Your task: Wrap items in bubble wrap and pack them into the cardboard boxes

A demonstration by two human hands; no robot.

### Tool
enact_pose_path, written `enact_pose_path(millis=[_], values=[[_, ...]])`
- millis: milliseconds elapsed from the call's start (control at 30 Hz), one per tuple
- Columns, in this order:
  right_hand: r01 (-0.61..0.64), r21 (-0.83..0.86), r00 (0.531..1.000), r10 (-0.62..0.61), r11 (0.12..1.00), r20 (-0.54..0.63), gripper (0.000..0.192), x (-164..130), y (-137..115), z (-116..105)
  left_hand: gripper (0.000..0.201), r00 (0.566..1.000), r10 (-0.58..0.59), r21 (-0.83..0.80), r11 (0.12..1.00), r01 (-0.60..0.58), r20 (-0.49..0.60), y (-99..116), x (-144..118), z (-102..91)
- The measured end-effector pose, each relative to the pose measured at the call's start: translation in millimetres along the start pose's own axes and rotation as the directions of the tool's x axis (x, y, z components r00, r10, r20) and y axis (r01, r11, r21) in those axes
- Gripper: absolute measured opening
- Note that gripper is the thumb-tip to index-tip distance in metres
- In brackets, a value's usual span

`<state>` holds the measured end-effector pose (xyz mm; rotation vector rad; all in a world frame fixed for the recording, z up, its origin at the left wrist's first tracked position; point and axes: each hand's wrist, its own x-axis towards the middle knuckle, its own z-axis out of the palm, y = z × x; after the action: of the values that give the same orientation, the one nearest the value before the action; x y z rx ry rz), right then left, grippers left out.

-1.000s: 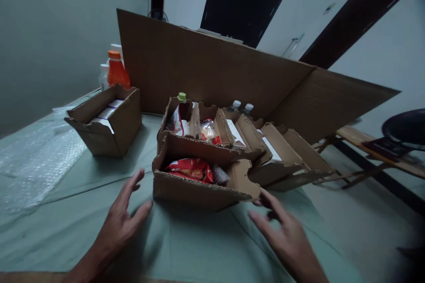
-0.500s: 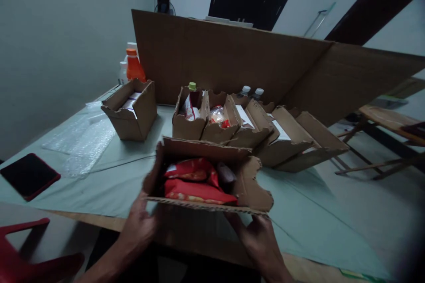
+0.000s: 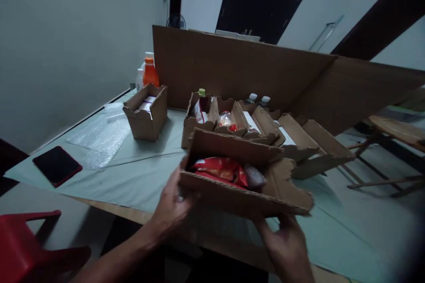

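Loose a second ago, the left hand (image 3: 172, 205) and right hand (image 3: 286, 243) now grip one cardboard box (image 3: 226, 199); one orange bottle (image 3: 150, 75) stands beyond.

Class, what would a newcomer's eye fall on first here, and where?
Probably the cardboard box with red packaging inside, held at front centre in the person's left grip and right grip. Next, perhaps the orange bottle at the back left of the table, and the red stool in the picture's bottom-left corner.
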<state>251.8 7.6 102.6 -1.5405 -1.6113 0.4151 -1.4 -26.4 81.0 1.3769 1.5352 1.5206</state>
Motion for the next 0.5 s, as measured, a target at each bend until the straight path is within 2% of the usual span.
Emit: enact_pose_path(millis=[67,133,233,300,367,400,500], values=[[0.049,0.088,0.994,-0.058,0.995,0.098,0.041,-7.6,-10.0,24.4,0.052,0.988,-0.099,0.046,0.993,0.105,-0.120,-12.8,-16.1,-22.9],[0.109,0.190,0.968,-0.148,0.976,0.202,0.035,-1.9,-25.8,55.9,0.058,0.954,-0.174,0.091,0.975,0.202,-0.244,-24.5,-25.2,-48.1],[0.169,0.343,0.901,-0.286,0.924,0.326,0.031,20.3,-49.2,106.6,0.066,0.886,-0.223,0.095,0.954,0.284,-0.406,-37.4,-30.5,-75.4],[0.182,0.420,0.851,-0.356,0.889,0.387,0.037,34.6,-60.6,138.6,0.066,0.847,-0.212,0.064,0.959,0.277,-0.487,-42.6,-31.7,-84.0],[0.190,0.470,0.821,-0.402,0.862,0.406,0.054,44.0,-67.0,167.1,0.065,0.831,-0.197,0.034,0.968,0.250,-0.520,-46.2,-32.1,-87.2],[0.196,0.489,0.823,-0.414,0.850,0.390,0.063,46.8,-68.3,179.5,0.066,0.831,-0.194,0.023,0.970,0.241,-0.521,-48.1,-32.2,-87.7],[0.219,0.520,0.865,-0.411,0.826,0.289,0.078,49.6,-68.1,209.1,0.069,0.835,-0.220,0.012,0.965,0.261,-0.504,-56.2,-32.3,-86.9]])
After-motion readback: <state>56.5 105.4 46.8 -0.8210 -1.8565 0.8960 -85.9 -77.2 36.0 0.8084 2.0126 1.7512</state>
